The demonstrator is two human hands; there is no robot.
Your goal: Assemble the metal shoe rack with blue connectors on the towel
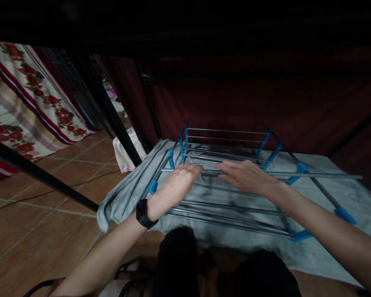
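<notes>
My left hand point(181, 180), with a black band on its wrist, is closed around a long grey metal rod point(315, 175) near the rod's left part. My right hand point(245, 176) is closed on the same rod a short way to the right, its fingers bent over it. The rod lies crosswise over a rack frame point(228, 208) made of thin metal tubes with blue plastic connectors point(301, 168). This frame rests on a grey cloth point(330, 194). My palms and part of the rod under my fingers are hidden.
Behind the rack hangs a dark red cloth point(235, 103). Black metal posts point(111, 111) stand at the left, with a floral curtain point(34, 95) beyond. A cable point(49, 192) crosses the tiled floor point(24, 231). My dark-clothed knees point(177, 255) are below the rack.
</notes>
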